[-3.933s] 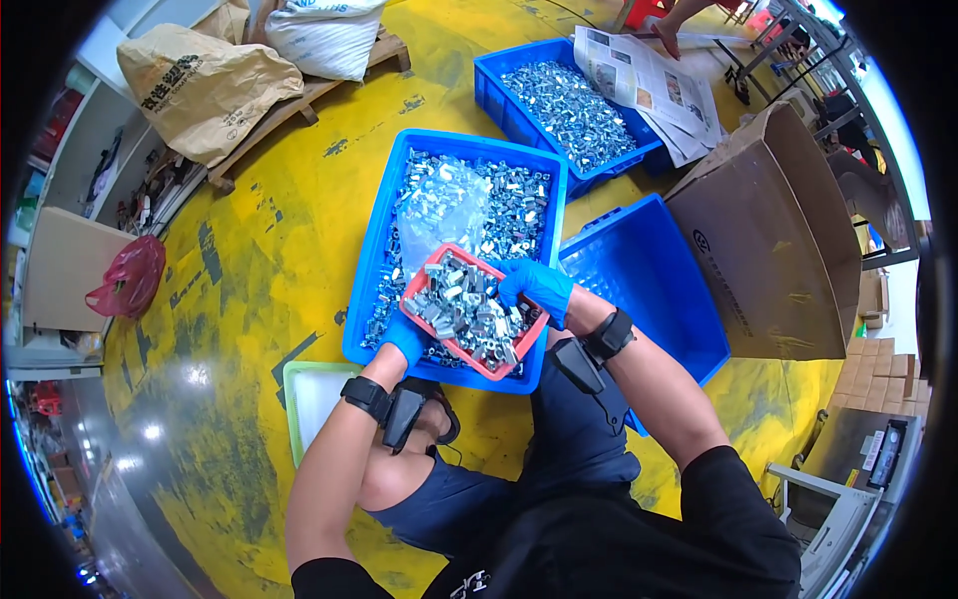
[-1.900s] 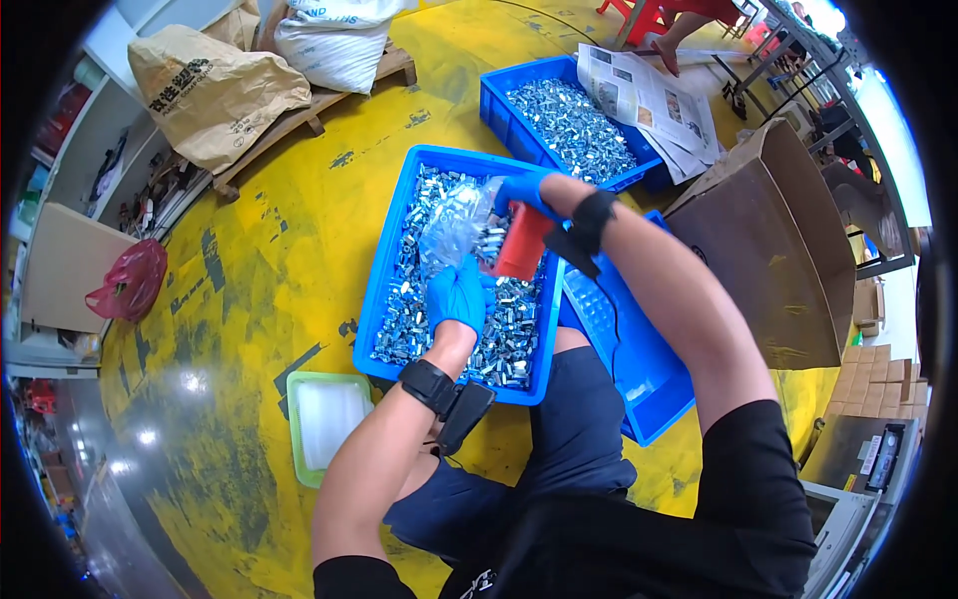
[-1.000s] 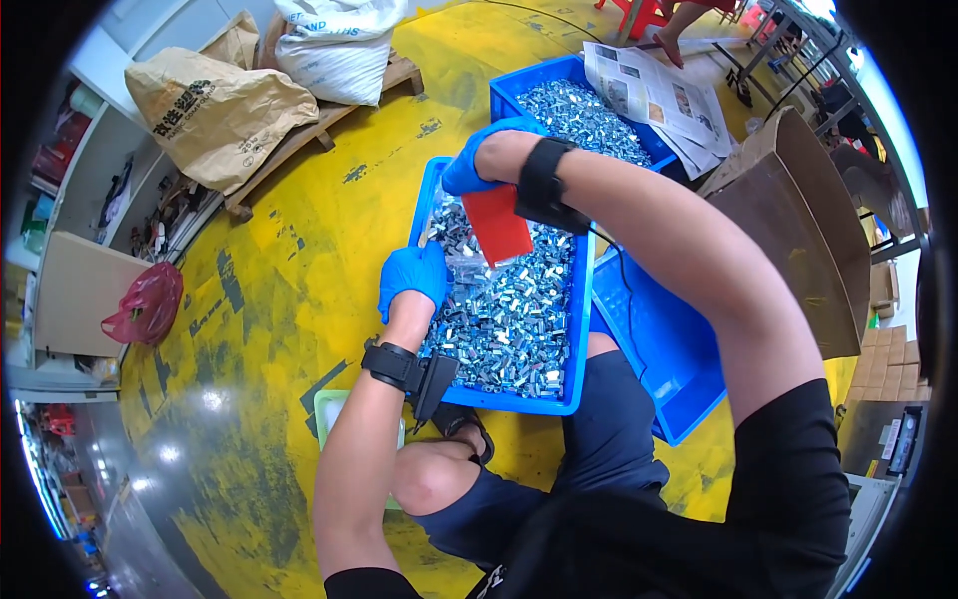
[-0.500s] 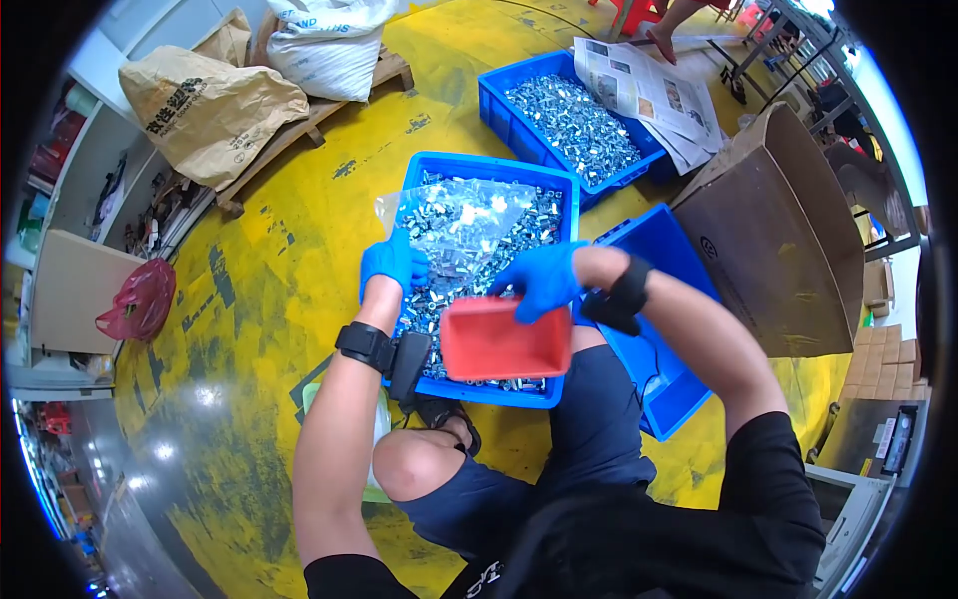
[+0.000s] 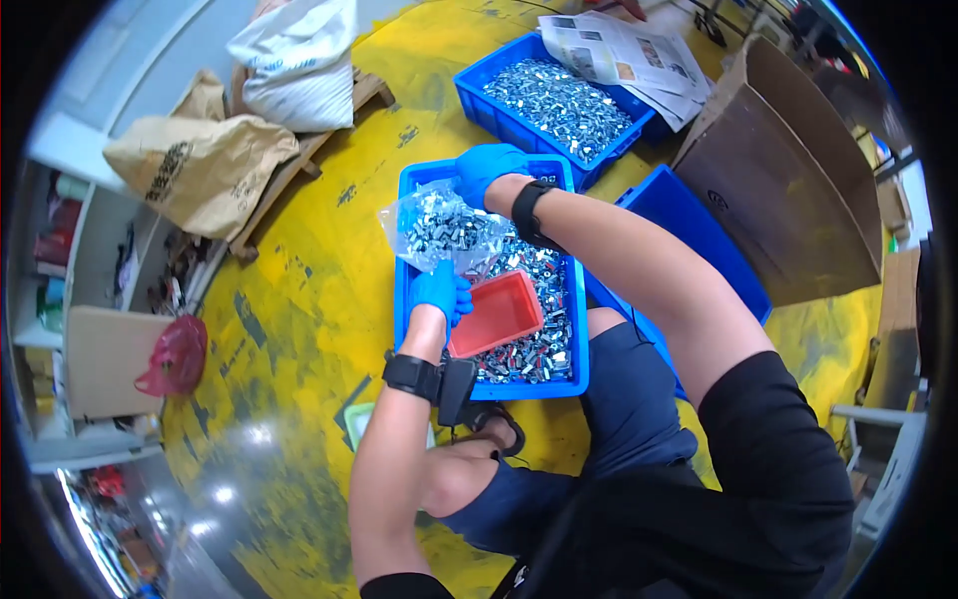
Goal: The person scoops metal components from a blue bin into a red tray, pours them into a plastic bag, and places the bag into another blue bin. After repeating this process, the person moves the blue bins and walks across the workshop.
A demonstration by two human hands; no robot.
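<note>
A clear plastic bag (image 5: 446, 228) with small shiny metal parts in it lies over the far left of a blue crate (image 5: 577, 339). My left hand (image 5: 439, 294), blue-gloved, is closed on the bag's near end, beside a red plastic tray (image 5: 501, 309). At the bag's far right corner is my right hand (image 5: 487, 172), also gloved, with its fingers curled down and partly hidden; it appears to grip the bag's edge. The red tray looks bare inside and rests tilted on the loose metal parts (image 5: 544, 367) that fill the crate.
Beyond stands another blue crate (image 5: 469, 88) of metal parts, partly covered by newspaper (image 5: 629, 55). To the right are a blue bin (image 5: 689, 230) and a tall cardboard box (image 5: 788, 190). Sacks (image 5: 215, 170) sit on a wooden pallet (image 5: 289, 190) at the far left.
My right hand has let go of the red tray, which now lies in the crate, and has moved to the bag's far side. My left hand has shifted to the bag's near end.
</note>
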